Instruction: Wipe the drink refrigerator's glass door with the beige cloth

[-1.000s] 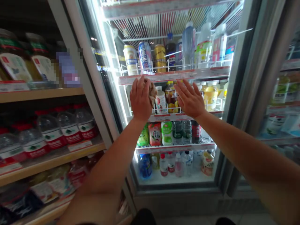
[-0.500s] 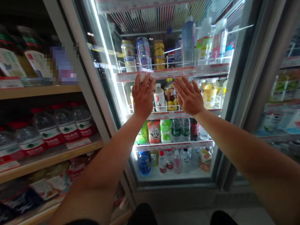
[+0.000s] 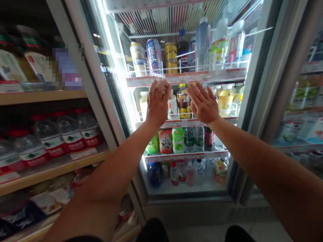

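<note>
My left hand (image 3: 157, 104) lies against the glass door (image 3: 188, 200) of a lit drinks fridge, in front of the second shelf. Its fingers press a crumpled white cloth (image 3: 160, 84) to the glass; most of the cloth is hidden beneath them. To its right, my right hand (image 3: 204, 105) is flat on the same pane, fingers stretched out, holding nothing. Behind the glass, between the hands, stand a white-labelled bottle (image 3: 173, 107) and a yellow-capped bottle (image 3: 183, 101) with lemons on its label.
Cans (image 3: 154, 55) and bottles fill the fridge's upper shelf, with cartons (image 3: 165, 141) and more bottles lower down. At the left, a wooden rack (image 3: 50, 168) holds several red-labelled water bottles (image 3: 72, 131). Another fridge (image 3: 300, 111) stands at the right.
My left hand has slid a little to the right across the glass with the white cloth. My right hand has stayed nearly in place.
</note>
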The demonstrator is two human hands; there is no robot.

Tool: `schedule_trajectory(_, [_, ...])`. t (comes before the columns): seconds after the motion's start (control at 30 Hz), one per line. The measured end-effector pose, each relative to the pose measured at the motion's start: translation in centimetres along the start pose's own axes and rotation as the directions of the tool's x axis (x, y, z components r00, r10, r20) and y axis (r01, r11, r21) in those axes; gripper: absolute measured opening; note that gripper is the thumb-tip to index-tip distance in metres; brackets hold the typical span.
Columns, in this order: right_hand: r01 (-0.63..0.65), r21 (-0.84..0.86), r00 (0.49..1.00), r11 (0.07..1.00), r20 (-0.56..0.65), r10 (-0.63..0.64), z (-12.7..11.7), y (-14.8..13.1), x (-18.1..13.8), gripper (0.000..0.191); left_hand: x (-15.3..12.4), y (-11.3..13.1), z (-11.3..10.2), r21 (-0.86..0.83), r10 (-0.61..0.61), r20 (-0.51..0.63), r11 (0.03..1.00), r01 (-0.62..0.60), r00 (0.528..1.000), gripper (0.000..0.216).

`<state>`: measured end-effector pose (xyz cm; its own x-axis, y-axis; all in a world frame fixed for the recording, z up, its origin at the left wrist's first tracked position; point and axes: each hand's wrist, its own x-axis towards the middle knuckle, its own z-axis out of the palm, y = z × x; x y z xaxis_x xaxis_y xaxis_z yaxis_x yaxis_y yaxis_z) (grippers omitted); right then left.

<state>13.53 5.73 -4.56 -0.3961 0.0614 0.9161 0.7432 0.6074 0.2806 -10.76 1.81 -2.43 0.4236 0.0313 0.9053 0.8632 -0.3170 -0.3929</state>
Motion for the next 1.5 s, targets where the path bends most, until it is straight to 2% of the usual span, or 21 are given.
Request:
schedule_trajectory(0.07, [0.011,-0.007,1.0,1.0,-0.013,-0.011,0.0,0.0,0.0,0.064,-1.0,1.3,0.1,-0.036,0.113,0.094,0.993,-0.11,0.989,0.058])
schedule_trajectory(0.13, [0.017,-0.02,1.0,1.0,-0.016,-0.017,0.0,0.1,-0.1,0.064,-0.9,1.1,-0.2,-0.064,0.181,0.16,0.983,-0.173,0.97,0.056])
schedule_trajectory(0.2, [0.01,-0.018,1.0,1.0,0.0,-0.01,0.0,0.1,-0.1,0.065,0.2,-0.6,-0.7,-0.047,0.115,0.146,0.993,-0.109,0.983,0.056])
schedule_trajectory(0.27, [0.001,-0.005,1.0,1.0,0.016,-0.001,0.0,0.1,-0.1,0.066,1.2,-2.4,-1.0,-0.021,-0.04,0.079,0.999,0.042,0.996,0.057])
schedule_trajectory(0.33, [-0.004,0.006,1.0,1.0,0.022,0.004,-0.1,0.1,-0.1,0.067,1.2,-3.0,-1.0,-0.017,-0.138,0.034,0.99,0.138,0.99,0.058])
schedule_trajectory(0.37, [-0.006,0.008,1.0,1.0,0.022,0.006,-0.1,0.1,-0.1,0.067,0.7,-2.7,-1.0,-0.019,-0.127,0.034,0.992,0.128,0.991,0.059])
schedule_trajectory(0.43, [-0.007,0.004,1.0,1.0,0.016,0.007,-0.1,0.0,-0.1,0.066,-1.0,-1.4,-0.9,-0.028,0.019,0.095,0.999,-0.016,0.995,0.06])
schedule_trajectory(0.5, [-0.003,0.002,1.0,1.0,0.009,0.003,-0.1,0.0,-0.2,0.065,-2.2,-0.3,-1.3,-0.05,0.227,0.204,0.974,-0.222,0.952,0.06])
schedule_trajectory(0.57, [-0.002,0.008,1.0,1.0,0.006,0.002,-0.1,0.0,-0.2,0.066,-2.2,-0.5,-2.0,-0.06,0.295,0.264,0.955,-0.29,0.918,0.059])
schedule_trajectory(0.7, [-0.022,0.025,1.0,0.999,0.019,0.021,-0.1,0.0,-0.3,0.068,0.1,-3.3,-3.2,0.0,0.014,0.139,1.0,-0.014,0.99,0.055])
schedule_trajectory(0.8, [-0.021,0.029,1.0,0.999,0.017,0.021,-0.1,0.0,-0.3,0.068,-0.6,-3.0,-3.2,0.022,-0.116,0.045,0.993,0.115,0.992,0.057])
schedule_trajectory(0.87, [-0.022,0.035,1.0,0.999,0.018,0.022,0.0,0.0,-0.4,0.068,-2.4,-1.6,-3.0,0.025,-0.03,0.105,0.999,0.027,0.994,0.063])
schedule_trajectory(0.93, [-0.024,0.042,1.0,0.999,0.016,0.023,0.0,0.0,-0.4,0.067,-4.1,-0.6,-2.9,-0.011,0.17,0.242,0.985,-0.173,0.955,0.065])
schedule_trajectory(1.0, [-0.021,0.043,1.0,0.999,0.009,0.021,0.1,0.0,-0.5,0.067,-4.6,-1.1,-3.1,-0.029,0.302,0.31,0.951,-0.309,0.901,0.061])
schedule_trajectory(1.03, [-0.016,0.04,1.0,0.999,0.002,0.016,0.1,0.0,-0.5,0.067,-4.4,-1.9,-3.2,-0.013,0.316,0.299,0.945,-0.327,0.9,0.058])
schedule_trajectory(1.13, [-0.015,0.035,1.0,0.999,-0.01,0.015,0.1,0.0,-0.5,0.065,-2.9,-4.6,-3.3,0.082,0.219,0.157,0.969,-0.234,0.963,0.052])
schedule_trajectory(1.23, [-0.026,0.044,1.0,0.999,-0.003,0.026,0.1,0.0,-0.5,0.065,-2.9,-4.7,-3.2,0.136,0.117,0.064,0.983,-0.125,0.991,0.053])
schedule_trajectory(1.3, [-0.021,0.035,1.0,0.999,-0.004,0.021,0.2,0.0,-0.5,0.066,-3.9,-3.5,-3.3,0.122,0.172,0.122,0.975,-0.187,0.978,0.054])
schedule_trajectory(1.4, [-0.01,0.005,1.0,1.0,-0.021,0.01,0.2,0.0,-0.5,0.066,-4.5,-3.0,-3.7,0.036,0.334,0.28,0.933,-0.358,0.9,0.055])
schedule_trajectory(1.43, [-0.008,-0.002,1.0,1.0,-0.025,0.008,0.2,0.0,-0.5,0.066,-4.2,-3.6,-3.9,0.021,0.333,0.294,0.935,-0.354,0.896,0.055])
schedule_trajectory(1.5, [-0.007,-0.01,1.0,1.0,-0.029,0.006,0.3,0.0,-0.5,0.066,-3.4,-5.4,-4.1,0.026,0.229,0.244,0.97,-0.243,0.942,0.055])
